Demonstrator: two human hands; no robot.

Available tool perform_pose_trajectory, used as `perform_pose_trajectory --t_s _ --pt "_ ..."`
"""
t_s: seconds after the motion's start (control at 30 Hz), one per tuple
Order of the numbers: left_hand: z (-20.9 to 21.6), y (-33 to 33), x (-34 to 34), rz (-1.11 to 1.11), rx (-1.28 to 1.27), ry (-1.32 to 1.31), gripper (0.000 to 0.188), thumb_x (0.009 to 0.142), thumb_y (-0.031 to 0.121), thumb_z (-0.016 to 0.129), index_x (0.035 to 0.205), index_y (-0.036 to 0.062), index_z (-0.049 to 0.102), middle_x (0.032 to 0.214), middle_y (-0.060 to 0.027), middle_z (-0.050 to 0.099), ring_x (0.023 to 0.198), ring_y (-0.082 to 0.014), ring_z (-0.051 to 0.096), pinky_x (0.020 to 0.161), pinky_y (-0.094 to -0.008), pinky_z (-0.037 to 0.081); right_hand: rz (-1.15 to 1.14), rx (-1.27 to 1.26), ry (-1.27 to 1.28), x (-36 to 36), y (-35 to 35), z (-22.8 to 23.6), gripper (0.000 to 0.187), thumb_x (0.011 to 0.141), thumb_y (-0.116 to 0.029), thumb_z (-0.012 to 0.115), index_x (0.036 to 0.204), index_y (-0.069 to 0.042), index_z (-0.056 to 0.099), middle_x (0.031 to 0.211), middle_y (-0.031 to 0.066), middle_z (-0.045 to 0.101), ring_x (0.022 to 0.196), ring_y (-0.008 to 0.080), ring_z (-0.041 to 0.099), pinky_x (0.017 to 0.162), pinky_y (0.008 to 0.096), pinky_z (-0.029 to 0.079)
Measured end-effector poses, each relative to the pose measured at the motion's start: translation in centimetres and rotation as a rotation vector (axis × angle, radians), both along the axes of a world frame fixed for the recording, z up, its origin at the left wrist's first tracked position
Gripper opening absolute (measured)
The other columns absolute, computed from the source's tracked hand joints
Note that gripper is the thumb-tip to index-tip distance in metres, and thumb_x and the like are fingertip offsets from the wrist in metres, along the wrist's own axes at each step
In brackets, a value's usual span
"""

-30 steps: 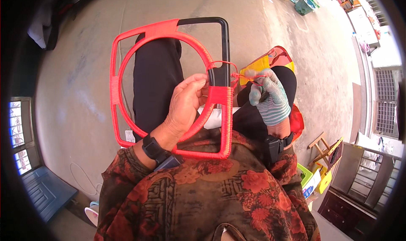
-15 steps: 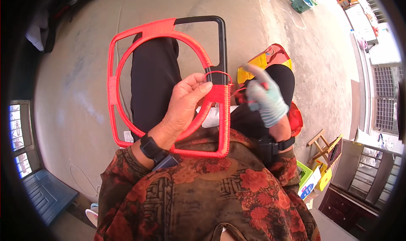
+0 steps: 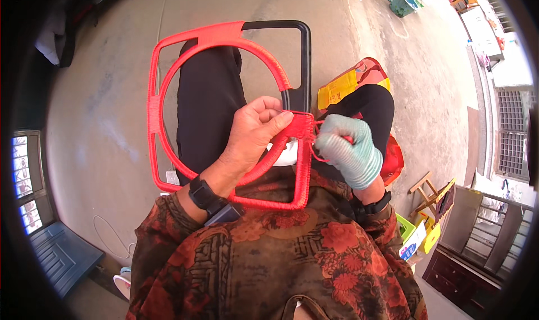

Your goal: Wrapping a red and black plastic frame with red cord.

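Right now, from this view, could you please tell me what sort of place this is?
Probably a lived-in room of a house, though I cannot be certain. The barred window at the right, the dark red cabinet with drawers and the teal bucket suggest it.

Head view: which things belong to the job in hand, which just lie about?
Job in hand:
rectangular black frame, mostly wrapped in red, held by the bare left hand
thin red cord, held by the right hand in a striped teal glove

Apparently just about:
round teal bucket
brown wooden stand
dark red drawer cabinet
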State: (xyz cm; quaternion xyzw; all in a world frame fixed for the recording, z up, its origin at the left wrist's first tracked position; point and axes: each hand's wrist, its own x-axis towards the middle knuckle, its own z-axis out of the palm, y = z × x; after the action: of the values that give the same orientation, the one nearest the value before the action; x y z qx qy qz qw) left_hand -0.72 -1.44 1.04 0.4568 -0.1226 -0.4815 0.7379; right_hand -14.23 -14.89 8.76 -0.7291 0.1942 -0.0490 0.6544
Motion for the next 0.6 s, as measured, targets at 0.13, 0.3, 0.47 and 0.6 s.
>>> perform_pose_trajectory --t_s 0.13,0.3,0.47,0.6 --pt "-0.7 -0.2 0.0 0.002 -0.019 0.100 0.008 0.092 0.012 0.061 0.094 0.0045 0.057 0.081 -0.0021 0.065 0.069 -0.0053 0.060 0.061 -0.0199 0.048 -0.266 0.374 0.037 -1.4 -1.6 -1.4 0.010 0.087 -0.018 0.062 0.088 -0.008 0.061 0.063 -0.0033 0.052 0.050 0.0036 0.045 0.042 0.0182 0.033" --pt "-1.1 0.1 0.5 -0.010 -0.058 0.271 0.008 0.095 0.013 0.054 0.092 0.0062 0.057 0.083 -0.0026 0.063 0.074 -0.0115 0.061 0.069 -0.0260 0.051 -0.469 0.486 -0.063 -2.9 -5.8 -5.8 0.022 0.089 -0.013 0.060 0.109 -0.005 0.060 0.067 -0.0046 0.046 0.050 0.0036 0.040 0.043 0.0188 0.033" --pt "-0.9 -0.3 0.4 0.066 0.029 0.295 0.010 0.095 0.014 0.052 0.094 0.0058 0.058 0.086 -0.0040 0.064 0.073 -0.0119 0.061 0.067 -0.0254 0.051 -0.365 0.008 0.074 -2.9 -5.6 -7.4 0.031 0.083 -0.017 0.067 0.111 -0.004 0.061 0.067 -0.0015 0.050 0.055 0.0069 0.047 0.050 0.0219 0.041" --pt "-1.7 -0.3 0.5 0.042 0.168 0.198 0.012 0.093 0.010 0.048 0.097 0.0042 0.058 0.087 -0.0047 0.063 0.072 -0.0117 0.062 0.062 -0.0251 0.052 -0.086 -0.916 0.322 -2.4 -4.9 -7.7 0.034 0.074 -0.024 0.074 0.101 -0.006 0.066 0.080 0.0143 0.064 0.070 0.0277 0.063 0.067 0.0330 0.050"
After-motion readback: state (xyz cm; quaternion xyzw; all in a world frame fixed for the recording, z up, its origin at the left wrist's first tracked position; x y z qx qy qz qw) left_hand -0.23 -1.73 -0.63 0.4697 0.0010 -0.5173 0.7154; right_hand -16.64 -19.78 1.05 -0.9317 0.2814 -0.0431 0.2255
